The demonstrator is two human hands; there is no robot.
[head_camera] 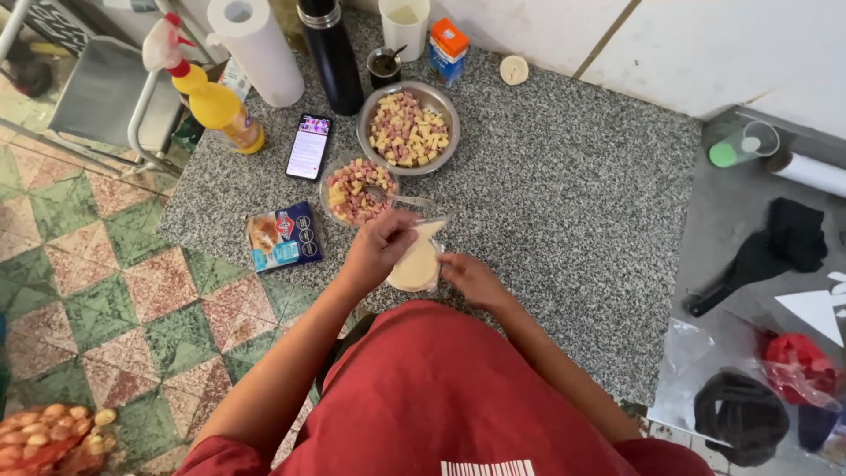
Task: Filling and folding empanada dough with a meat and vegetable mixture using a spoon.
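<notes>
Grey speckled granite counter (564,194), tiled floor (106,264) to its left.
Left hand (377,249) and right hand (471,278) pinch a pale dough disc (416,264) at the near edge, beside a small bowl (357,189); bare stone to the right.

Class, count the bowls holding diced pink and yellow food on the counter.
2: a large metal bowl near the counter's back, and a smaller bowl in front, beside the phone.

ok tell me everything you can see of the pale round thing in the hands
The pale dough disc is a flat, cream-coloured round, soft-looking, partly inside clear plastic wrap. It sits at the near edge of the speckled granite counter. The left hand pinches its top edge; the right hand touches its right side. A small bowl of diced filling stands just behind.
</notes>
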